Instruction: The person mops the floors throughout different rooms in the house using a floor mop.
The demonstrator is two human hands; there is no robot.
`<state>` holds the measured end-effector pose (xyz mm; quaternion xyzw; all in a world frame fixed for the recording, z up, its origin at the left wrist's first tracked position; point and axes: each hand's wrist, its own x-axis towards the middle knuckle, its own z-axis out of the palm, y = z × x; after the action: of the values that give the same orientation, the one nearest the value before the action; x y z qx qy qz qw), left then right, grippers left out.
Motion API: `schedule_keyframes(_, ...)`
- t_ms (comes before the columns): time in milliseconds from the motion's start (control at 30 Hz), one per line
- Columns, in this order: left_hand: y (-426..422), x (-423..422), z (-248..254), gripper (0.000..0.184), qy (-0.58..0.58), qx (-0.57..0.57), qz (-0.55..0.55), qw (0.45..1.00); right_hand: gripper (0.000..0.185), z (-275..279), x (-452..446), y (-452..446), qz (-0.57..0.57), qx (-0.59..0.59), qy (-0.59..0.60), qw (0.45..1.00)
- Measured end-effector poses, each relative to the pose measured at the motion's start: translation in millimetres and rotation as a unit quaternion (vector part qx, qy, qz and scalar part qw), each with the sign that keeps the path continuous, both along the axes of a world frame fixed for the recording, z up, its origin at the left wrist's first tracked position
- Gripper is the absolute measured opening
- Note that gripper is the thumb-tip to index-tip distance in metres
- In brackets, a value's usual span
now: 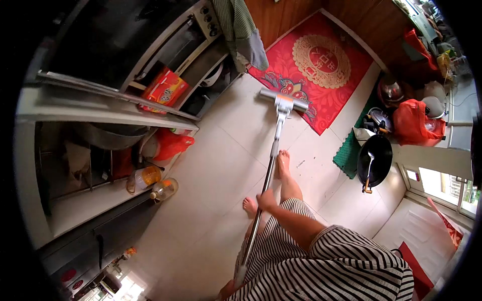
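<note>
A long-handled mop runs slantwise across the view, with a metal pole and a wide grey head. Its head lies at the near edge of a red patterned mat, partly over the floor tiles. Partway along the pole, my right hand is closed around it. My left hand is at the bottom edge of the view by the pole's pale grip end, fingers wrapped there and partly cut off. My bare feet stand on the tiles beside the pole.
At the right, a black wok with a ladle stands by a green mat and a red plastic bag. Left are open cabinet shelves and two bottles, one an oil bottle on the floor. A cloth hangs above.
</note>
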<state>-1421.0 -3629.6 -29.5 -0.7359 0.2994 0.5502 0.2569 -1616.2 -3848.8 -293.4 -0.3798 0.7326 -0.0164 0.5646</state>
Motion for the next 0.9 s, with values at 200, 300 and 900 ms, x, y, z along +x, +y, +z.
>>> schedule_keyframes(200, 134, 75, 56, 0.028, -0.054, 0.035, 0.057, 0.996, 0.038, -37, 87, 164, -0.036, -0.071, -0.023, 0.997)
schedule_keyframes(300, 151, 83, 52, 0.026, -0.055, 0.010, 0.083, 0.995, 0.038, -46, 81, 169, -0.035, -0.054, -0.128, 0.990)
schedule_keyframes(900, -96, -53, -67, 0.037, 0.045, -0.304, -0.014, 0.951, 0.030, -122, -57, -149, 0.101, -0.121, 0.036, 0.987)
